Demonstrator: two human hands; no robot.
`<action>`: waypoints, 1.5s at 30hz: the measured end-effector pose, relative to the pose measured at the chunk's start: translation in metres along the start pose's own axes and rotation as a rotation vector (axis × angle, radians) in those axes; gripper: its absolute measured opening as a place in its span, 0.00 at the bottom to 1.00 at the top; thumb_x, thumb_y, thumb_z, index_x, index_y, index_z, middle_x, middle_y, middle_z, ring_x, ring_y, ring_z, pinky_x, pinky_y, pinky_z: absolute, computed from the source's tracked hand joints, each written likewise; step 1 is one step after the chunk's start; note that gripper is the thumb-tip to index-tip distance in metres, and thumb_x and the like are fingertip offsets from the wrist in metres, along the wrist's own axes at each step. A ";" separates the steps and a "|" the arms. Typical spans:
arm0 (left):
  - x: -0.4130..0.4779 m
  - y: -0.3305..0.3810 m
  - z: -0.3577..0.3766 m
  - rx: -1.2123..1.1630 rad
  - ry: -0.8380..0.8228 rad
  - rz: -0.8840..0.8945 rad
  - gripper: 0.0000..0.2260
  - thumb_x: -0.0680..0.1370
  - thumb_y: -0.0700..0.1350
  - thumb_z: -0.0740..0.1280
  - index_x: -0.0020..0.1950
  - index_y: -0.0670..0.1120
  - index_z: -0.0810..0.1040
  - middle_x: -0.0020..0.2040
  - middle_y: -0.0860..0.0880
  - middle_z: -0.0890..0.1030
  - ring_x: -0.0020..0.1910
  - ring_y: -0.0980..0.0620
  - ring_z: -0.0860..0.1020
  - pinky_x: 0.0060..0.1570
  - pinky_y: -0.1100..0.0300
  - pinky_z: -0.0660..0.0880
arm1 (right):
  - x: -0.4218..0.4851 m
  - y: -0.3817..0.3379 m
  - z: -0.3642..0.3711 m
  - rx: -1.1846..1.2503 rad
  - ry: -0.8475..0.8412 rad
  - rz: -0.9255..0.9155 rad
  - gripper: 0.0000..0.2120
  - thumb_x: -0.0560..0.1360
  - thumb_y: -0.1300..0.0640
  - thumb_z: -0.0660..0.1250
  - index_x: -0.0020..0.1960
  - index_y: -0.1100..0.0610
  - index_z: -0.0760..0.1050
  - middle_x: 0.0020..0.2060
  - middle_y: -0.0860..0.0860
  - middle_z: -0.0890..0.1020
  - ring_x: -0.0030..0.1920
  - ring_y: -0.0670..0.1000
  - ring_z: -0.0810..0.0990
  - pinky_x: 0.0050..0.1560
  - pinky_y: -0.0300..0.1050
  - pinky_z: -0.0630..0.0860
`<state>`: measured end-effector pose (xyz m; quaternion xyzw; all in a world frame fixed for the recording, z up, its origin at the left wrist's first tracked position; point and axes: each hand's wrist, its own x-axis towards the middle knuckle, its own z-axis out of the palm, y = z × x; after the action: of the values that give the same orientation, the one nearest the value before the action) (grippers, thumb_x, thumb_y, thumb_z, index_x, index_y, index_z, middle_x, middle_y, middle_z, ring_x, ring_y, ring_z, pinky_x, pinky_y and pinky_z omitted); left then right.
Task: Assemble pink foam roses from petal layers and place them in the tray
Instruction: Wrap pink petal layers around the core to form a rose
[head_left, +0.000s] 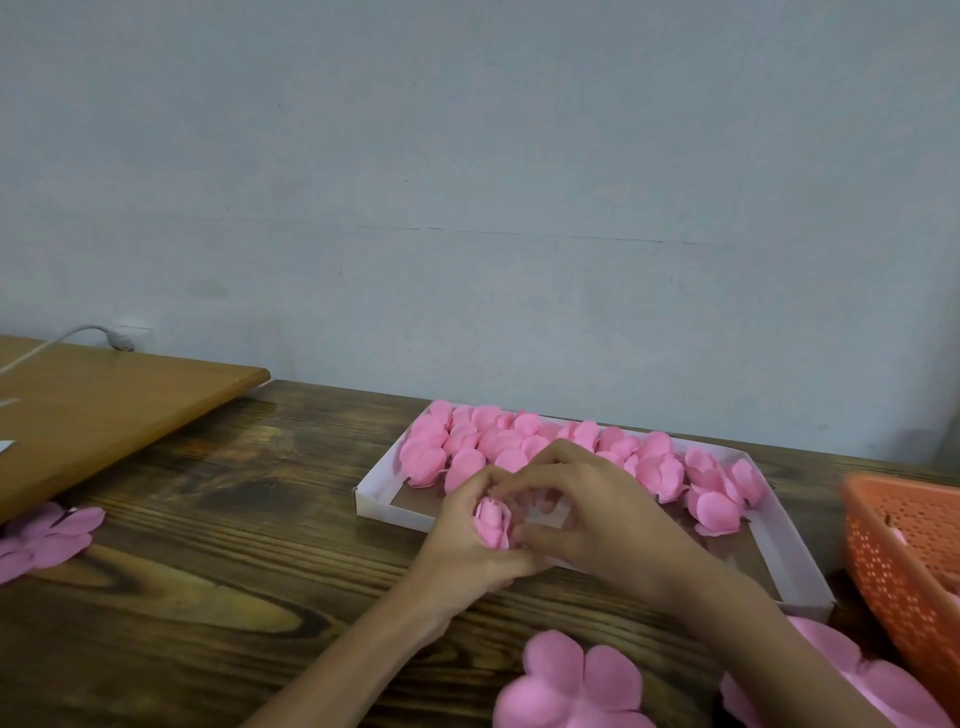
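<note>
A white tray (384, 514) on a dark wooden table (208, 571) holds finished pink roses (519, 441), packed along its far side from 10 to 2 o'clock; its near half shows a bare brown floor. An orange basket (904, 545) stands at 3 o'clock, and what is in it cannot be made out.

Loose petal layers (571, 686) lie at 5 o'clock, with more (47, 540) at 9 o'clock. A lighter board (104, 405) juts in at 10 o'clock.

Both hands meet over the tray's near rim and hide part of it. The left hand (467, 540) grips a bud (492, 522) with its fingers curled round it. The right hand (597, 519) arches over, its thumb and fingertips pinching the bud's side. The bud's long axis runs from 6 to 12 o'clock, with its tip towards 12.
</note>
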<state>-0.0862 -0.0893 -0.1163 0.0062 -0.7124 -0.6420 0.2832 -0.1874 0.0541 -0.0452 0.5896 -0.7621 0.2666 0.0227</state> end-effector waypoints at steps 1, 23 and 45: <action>0.000 0.000 0.000 -0.003 -0.010 -0.006 0.21 0.66 0.38 0.83 0.54 0.45 0.78 0.47 0.45 0.85 0.46 0.51 0.84 0.41 0.58 0.79 | 0.000 0.000 0.000 -0.001 -0.001 -0.001 0.18 0.73 0.47 0.75 0.61 0.33 0.79 0.51 0.38 0.75 0.51 0.40 0.76 0.49 0.40 0.76; 0.003 -0.007 -0.001 0.063 -0.028 -0.001 0.18 0.65 0.32 0.73 0.47 0.52 0.81 0.42 0.53 0.80 0.40 0.55 0.77 0.33 0.62 0.73 | -0.002 -0.008 -0.004 -0.015 -0.097 -0.042 0.13 0.75 0.49 0.75 0.59 0.37 0.83 0.54 0.38 0.75 0.53 0.40 0.76 0.52 0.31 0.72; -0.007 0.013 0.003 0.015 -0.206 -0.024 0.44 0.67 0.24 0.73 0.74 0.58 0.67 0.58 0.48 0.82 0.46 0.48 0.79 0.41 0.53 0.76 | -0.001 -0.004 0.001 0.086 -0.005 -0.043 0.14 0.66 0.52 0.81 0.49 0.46 0.82 0.57 0.42 0.74 0.59 0.43 0.71 0.59 0.41 0.70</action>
<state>-0.0770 -0.0818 -0.1075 -0.0492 -0.7424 -0.6372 0.2008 -0.1829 0.0544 -0.0447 0.6070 -0.7371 0.2969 0.0010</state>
